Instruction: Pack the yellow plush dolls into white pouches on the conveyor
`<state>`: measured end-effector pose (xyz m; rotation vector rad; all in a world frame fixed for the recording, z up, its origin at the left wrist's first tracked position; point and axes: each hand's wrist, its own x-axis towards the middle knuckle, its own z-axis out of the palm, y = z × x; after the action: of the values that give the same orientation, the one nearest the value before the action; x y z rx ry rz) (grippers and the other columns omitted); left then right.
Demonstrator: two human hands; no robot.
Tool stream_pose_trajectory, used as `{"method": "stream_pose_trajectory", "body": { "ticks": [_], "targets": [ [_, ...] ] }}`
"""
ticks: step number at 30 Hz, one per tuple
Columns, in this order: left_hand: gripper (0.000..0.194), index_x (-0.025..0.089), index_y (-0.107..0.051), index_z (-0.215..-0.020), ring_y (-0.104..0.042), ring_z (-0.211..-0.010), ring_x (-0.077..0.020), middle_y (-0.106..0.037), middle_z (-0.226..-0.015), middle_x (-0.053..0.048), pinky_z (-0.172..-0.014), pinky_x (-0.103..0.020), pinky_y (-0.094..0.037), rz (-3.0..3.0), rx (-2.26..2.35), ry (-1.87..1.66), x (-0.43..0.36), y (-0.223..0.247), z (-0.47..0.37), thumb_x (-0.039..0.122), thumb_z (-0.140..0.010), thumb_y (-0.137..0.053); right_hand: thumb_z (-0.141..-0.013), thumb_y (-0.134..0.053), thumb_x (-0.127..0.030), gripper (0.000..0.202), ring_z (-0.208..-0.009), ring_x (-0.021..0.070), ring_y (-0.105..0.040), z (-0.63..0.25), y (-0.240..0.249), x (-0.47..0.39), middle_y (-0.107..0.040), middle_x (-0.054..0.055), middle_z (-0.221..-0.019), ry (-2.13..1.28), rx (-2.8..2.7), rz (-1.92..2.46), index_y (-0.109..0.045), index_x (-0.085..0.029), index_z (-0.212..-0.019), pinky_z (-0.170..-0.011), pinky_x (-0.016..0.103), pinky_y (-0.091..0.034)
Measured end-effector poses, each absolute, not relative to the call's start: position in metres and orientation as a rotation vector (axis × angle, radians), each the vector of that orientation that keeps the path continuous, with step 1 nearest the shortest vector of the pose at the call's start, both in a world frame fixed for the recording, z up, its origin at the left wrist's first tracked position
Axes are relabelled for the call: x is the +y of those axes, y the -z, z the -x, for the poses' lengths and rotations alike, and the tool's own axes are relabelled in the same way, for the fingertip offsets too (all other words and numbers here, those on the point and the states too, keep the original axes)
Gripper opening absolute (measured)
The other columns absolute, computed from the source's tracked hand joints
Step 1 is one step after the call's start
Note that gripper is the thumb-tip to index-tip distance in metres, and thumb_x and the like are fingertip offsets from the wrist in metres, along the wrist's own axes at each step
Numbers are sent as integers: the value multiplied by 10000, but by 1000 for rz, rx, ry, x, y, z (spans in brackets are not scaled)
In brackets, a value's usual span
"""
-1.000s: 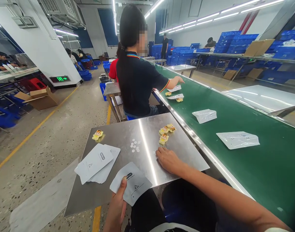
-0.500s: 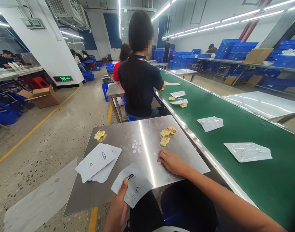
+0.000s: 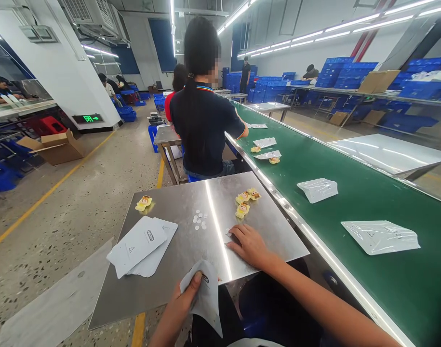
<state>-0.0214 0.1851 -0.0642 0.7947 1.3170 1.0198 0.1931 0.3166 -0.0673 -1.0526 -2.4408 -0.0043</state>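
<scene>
At the bottom centre of the frame I am watching the left hand (image 3: 180, 304) pinching a thin, pale-grey pouch (image 3: 209, 300) in its grip, thumb on the printed face, the film bowing into a curve. To its right, the right hand (image 3: 249, 246) is resting on the shiny metal tabletop (image 3: 133, 300), its grip spread, a fingertip meeting small white discs (image 3: 228, 232). Flat stacked pouches (image 3: 139, 246), left of centre, are showing a black label (image 3: 150, 235) and a recycling triangle (image 3: 131, 249); I am finding the lettering too small to read. Compared with half a second ago, the held pouch is looking narrower, the right thumb is standing apart from the fingers, and the belt pouches (image 3: 381, 237) are sitting further toward lower right.
</scene>
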Motion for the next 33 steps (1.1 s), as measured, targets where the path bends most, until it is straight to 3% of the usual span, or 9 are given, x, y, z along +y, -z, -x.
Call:
{"method": "stream_pose_trajectory", "body": {
  "ticks": [4, 8, 14, 18, 22, 27, 33],
  "targets": [
    [658, 142, -690, -1020, -625, -960, -312, -730, -922, -117, -807, -368, -494, -832, 1330, -998, 187, 64, 17, 691, -673, -584, -877, -554, -330, 168, -819, 205, -531, -175, 70, 329, -593, 68, -872, -93, -2337, 1163, -554, -162, -870, -722, 324, -423],
    [642, 141, -694, -1003, -633, -932, -313, -731, -874, -118, -805, -383, -495, -780, 1368, -1063, 182, 61, 9, 684, -677, -586, -868, -545, -220, 51, -735, 151, -545, -176, 62, 328, -598, 26, -804, -344, -2227, 1172, -541, -170, -859, -682, 276, -415],
    [606, 137, -690, -1003, -611, -1004, -328, -714, -976, -136, -836, -401, -492, -683, 1409, -1146, 193, 67, -8, 633, -657, -646, -833, -566, -324, 161, -594, 113, -560, -189, 39, 325, -585, -19, -633, -1041, -1781, 1090, -585, -165, -812, -609, 253, -445],
    [545, 154, -706, -947, -601, -1012, -316, -714, -976, -110, -883, -387, -456, -848, 1405, -1115, 212, 58, -30, 624, -685, -622, -778, -622, -396, 260, -627, 119, -581, -199, 21, 331, -618, 10, -724, -1200, -1661, 1003, -641, -155, -876, -611, 270, -488],
    [510, 141, -711, -932, -609, -903, -272, -712, -826, -78, -800, -348, -466, -1118, 1241, -1083, 230, 43, -53, 596, -755, -562, -738, -685, -408, 312, -661, 103, -570, -220, -10, 322, -635, 14, -808, -1242, -1664, 893, -665, -178, -949, -631, 254, -483],
    [372, 132, -695, -831, -534, -665, -161, -630, -674, -10, -641, -265, -423, -1221, 1156, -1117, 237, 42, -77, 489, -751, -629, -775, -674, -350, 196, -623, 84, -525, -246, -52, 295, -612, -5, -727, -1171, -1857, 912, -666, -165, -840, -594, 215, -432],
    [267, 156, -668, -825, -484, -659, -139, -604, -681, 25, -612, -236, -384, -1379, 1189, -1070, 234, 38, -91, 401, -721, -682, -831, -621, -314, 160, -685, 98, -547, -251, -69, 274, -626, -2, -747, -1012, -2201, 908, -686, -169, -851, -627, 202, -405]
  ]
}}
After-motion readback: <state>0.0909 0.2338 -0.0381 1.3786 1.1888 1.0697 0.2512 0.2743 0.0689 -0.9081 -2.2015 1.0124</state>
